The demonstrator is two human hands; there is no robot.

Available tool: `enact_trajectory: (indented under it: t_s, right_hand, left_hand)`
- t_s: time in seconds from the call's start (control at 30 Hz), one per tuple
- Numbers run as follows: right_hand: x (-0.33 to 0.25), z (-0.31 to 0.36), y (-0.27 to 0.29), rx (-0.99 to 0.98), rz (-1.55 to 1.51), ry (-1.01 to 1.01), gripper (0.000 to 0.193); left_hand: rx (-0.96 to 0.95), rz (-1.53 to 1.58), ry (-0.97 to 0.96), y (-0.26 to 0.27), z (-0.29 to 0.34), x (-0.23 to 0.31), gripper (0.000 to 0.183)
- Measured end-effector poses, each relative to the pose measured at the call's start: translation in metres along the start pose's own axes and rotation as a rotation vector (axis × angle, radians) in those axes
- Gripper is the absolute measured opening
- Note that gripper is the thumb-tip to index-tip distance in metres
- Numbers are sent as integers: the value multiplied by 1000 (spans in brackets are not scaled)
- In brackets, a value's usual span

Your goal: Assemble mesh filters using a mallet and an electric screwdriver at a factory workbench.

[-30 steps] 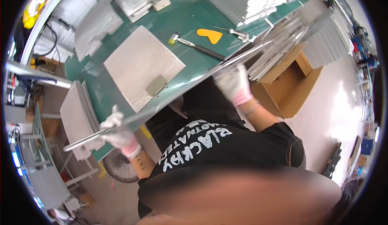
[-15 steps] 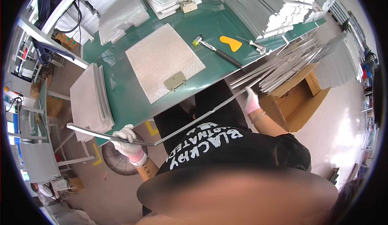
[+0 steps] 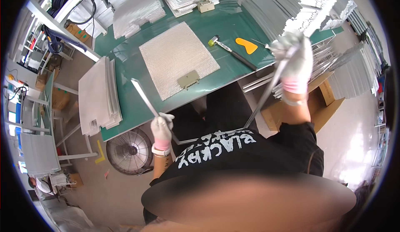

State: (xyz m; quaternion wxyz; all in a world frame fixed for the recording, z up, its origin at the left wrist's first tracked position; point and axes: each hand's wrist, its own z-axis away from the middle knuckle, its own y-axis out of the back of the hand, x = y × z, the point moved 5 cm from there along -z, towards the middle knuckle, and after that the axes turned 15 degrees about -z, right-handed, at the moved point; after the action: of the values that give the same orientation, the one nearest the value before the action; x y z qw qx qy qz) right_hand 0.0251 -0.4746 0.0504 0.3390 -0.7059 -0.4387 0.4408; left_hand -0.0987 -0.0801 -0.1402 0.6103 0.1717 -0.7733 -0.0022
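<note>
A thin metal frame strip (image 3: pixel 265 96), bent at two corners into a rough U, spans the front of my body. My left hand (image 3: pixel 161 128), in a white glove, is closed around its left arm, just past the table's near edge. My right hand (image 3: pixel 296 59), gloved too and slightly blurred, is raised at the right and grips the strip's other arm. On the green table (image 3: pixel 125 71) beyond lies a rectangular metal mesh panel (image 3: pixel 175 57) with a small tan plate (image 3: pixel 188 80) on its near edge. A hammer (image 3: pixel 234 55) and a yellow-orange scraper (image 3: pixel 246 46) lie to its right.
Sheet stacks stand at the table's left (image 3: pixel 98 96), back (image 3: pixel 139 13) and right (image 3: pixel 271 9). Several loose metal strips (image 3: pixel 325 61) lie above an open cardboard box (image 3: pixel 321 107) at the right. A floor fan (image 3: pixel 130 150) stands below the table's left corner.
The strip, nearly straight on its long side before, now has a second bend. My right hand has risen up and to the right with its end; my left hand has moved right and up.
</note>
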Motion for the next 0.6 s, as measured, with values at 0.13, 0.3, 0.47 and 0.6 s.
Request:
enact_trajectory:
  t_s: [0.13,0.3,0.47,0.6]
  right_hand:
    - [123,-33,16,170,1,-199,21]
    - [209,-57,140,243,-30,-416,14]
    - [212,-10,159,101,667,-607,20]
    - [191,48,128,-145,917,-698,35]
  left_hand:
    - [121,119,199,-16,29,-15,48]
    - [229,-380,124,-14,40,-18,45]
    - [38,-323,-35,-62,22,7,56]
    - [-305,947,754,-160,19,-30,51]
